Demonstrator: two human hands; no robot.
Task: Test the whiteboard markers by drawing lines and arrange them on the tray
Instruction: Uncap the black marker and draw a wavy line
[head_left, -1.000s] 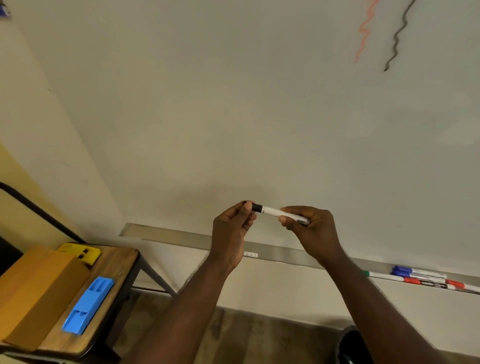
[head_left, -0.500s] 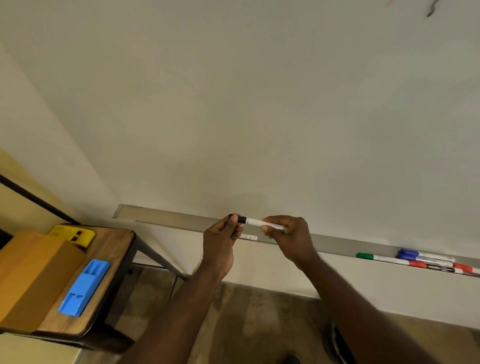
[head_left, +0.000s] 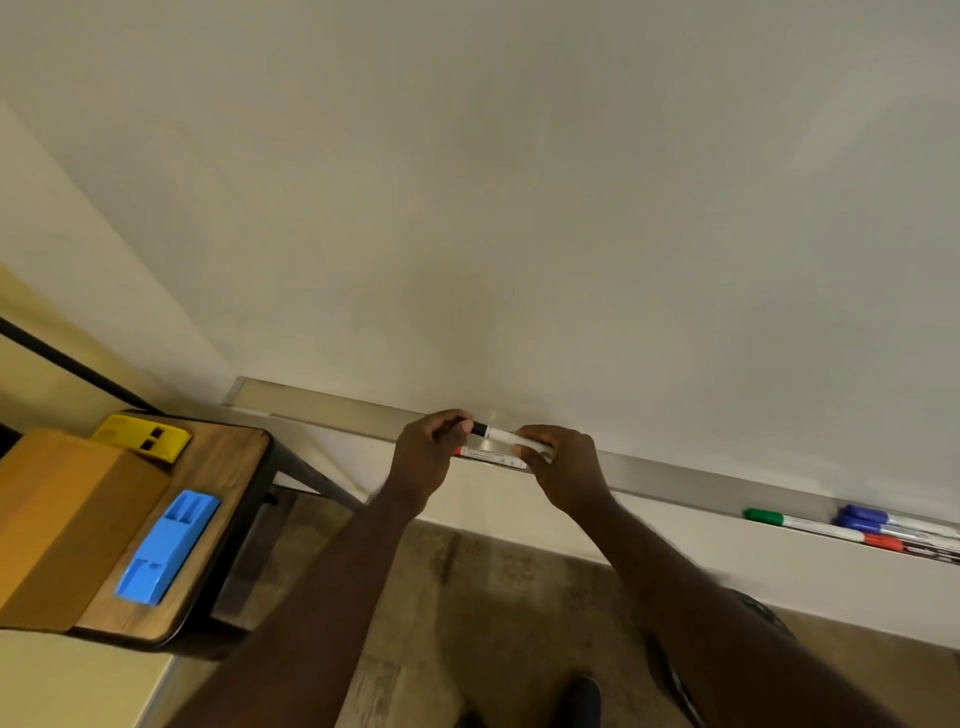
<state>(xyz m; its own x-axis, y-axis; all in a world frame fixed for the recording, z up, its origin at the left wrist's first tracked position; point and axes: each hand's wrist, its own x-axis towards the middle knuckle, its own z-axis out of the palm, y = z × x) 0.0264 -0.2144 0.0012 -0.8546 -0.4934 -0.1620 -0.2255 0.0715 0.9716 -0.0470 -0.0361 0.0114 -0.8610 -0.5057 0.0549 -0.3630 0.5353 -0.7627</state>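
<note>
A white marker with a black cap (head_left: 500, 435) lies level between both hands, just above the metal tray (head_left: 332, 408) under the whiteboard (head_left: 519, 182). My left hand (head_left: 423, 457) pinches its black cap end. My right hand (head_left: 563, 470) grips the white barrel. Directly beneath it, a red-capped marker (head_left: 491, 455) lies in the tray. Further right in the tray rest a green-capped marker (head_left: 795, 522), two blue-capped markers (head_left: 883, 518) and another red-capped marker (head_left: 906, 545).
A small wooden table (head_left: 228, 457) stands at the left, holding a brown cardboard box (head_left: 62, 519), a blue plastic holder (head_left: 166, 545) and a yellow one (head_left: 140, 436). Wood-patterned floor (head_left: 467, 597) lies below the board.
Both hands have lowered the black-capped marker from in front of the board down to the tray. The view has tilted down, and the drawn lines have left the frame.
</note>
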